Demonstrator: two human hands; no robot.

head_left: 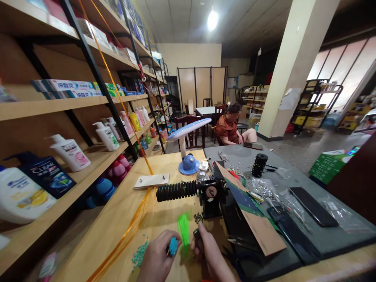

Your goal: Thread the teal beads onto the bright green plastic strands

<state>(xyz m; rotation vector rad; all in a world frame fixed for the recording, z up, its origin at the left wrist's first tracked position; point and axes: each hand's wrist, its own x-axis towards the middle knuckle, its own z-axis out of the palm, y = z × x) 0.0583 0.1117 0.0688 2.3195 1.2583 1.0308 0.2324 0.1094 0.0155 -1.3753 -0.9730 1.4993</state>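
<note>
The left hand (pixel 157 258) was closed on a blue piece (pixel 173 246), which showed at its fingertips. The right hand (pixel 211 254) pinched a dark part (pixel 197 236). The green strands (pixel 184 229) stood between both hands, over the table (pixel 123 219), near the black winder (pixel 210 194).

Shelving (pixel 58 103): running along the wall left of the left hand (pixel 157 260).
Pillar (pixel 290 66): rising well beyond the right hand (pixel 210 254), rightward.
Ceiling lamp (pixel 212 19): glowing far ahead, overhead.
Windows (pixel 337 66): brightening the far right.
</note>
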